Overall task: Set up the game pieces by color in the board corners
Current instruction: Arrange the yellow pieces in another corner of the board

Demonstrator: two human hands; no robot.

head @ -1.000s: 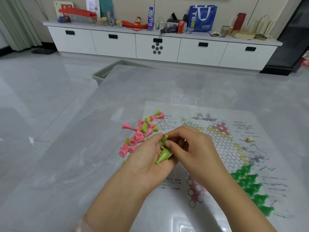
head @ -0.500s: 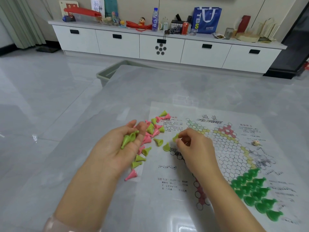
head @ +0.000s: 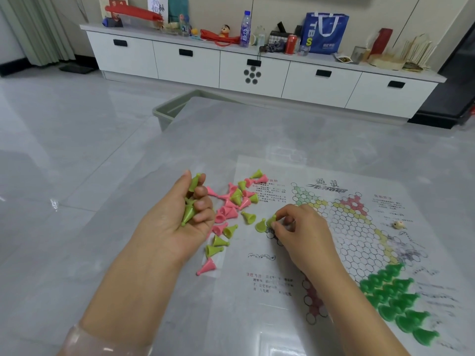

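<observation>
Your left hand [head: 180, 217] lies palm up over the grey tabletop [head: 102, 253], fingers curled round a small bundle of yellow-green pieces [head: 189, 210]; one tip sticks out between thumb and forefinger at the top of the fist. Your right hand [head: 300, 235] is palm down on the left part of the board [head: 347, 227], thumb and forefinger pinching one yellow-green piece [head: 272, 220] by its narrow top, base on or just above the board's left corner; contact with the sheet cannot be told. A second yellow-green piece [head: 261, 225] stands upright just beside it on the left. Each piece is a small plastic cone: wide round foot, thin neck, rounded tip. The loose pile [head: 232, 204] lies between your two hands, on the tabletop and across the board's left edge: pink and yellow-green pieces mixed, most tipped on their sides. One pink piece [head: 207, 266] lies apart, nearest you, on its side. The dark green pieces [head: 395, 299] stand upright in tight rows in the board's near right corner. The board is a thin white printed sheet with a hexagon grid, coloured corners and blocks of text. A small pale die [head: 399, 224] rests near its right side.
</observation>
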